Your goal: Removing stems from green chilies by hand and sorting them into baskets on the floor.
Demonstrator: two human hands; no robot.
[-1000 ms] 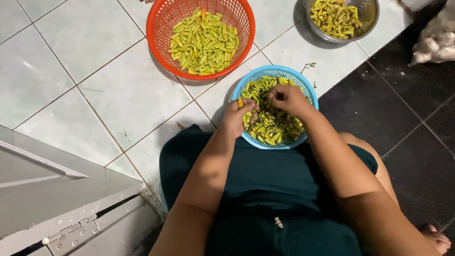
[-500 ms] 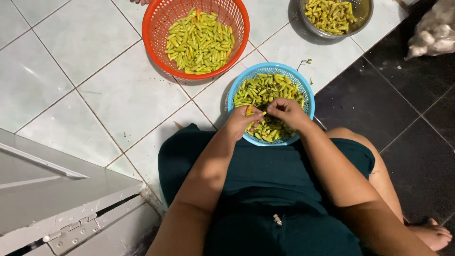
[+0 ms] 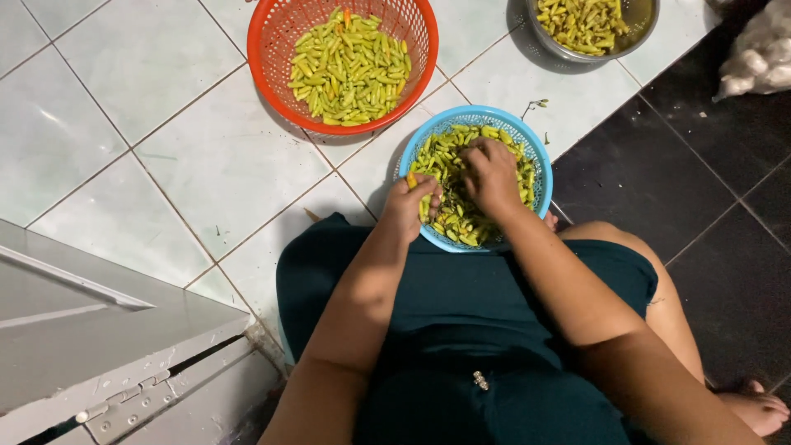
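A blue plastic basket (image 3: 527,140) full of small green chilies (image 3: 449,161) sits on the floor against my lap. My left hand (image 3: 409,206) rests on the basket's near left rim, fingers closed around an orange-tipped chili (image 3: 412,178). My right hand (image 3: 492,175) is down among the chilies in the middle of the basket, fingers curled into the pile; whether it grips one is hidden.
An orange basket (image 3: 272,49) with more green chilies stands on the white tiles at the top centre. A metal bowl (image 3: 643,29) of chilies is at the top right, and a white sack (image 3: 762,53) lies on the dark tiles. A grey hinged panel (image 3: 91,330) is at lower left.
My right hand has moved from near my left hand back into the middle of the pile. My left hand stays at the rim with a chili.
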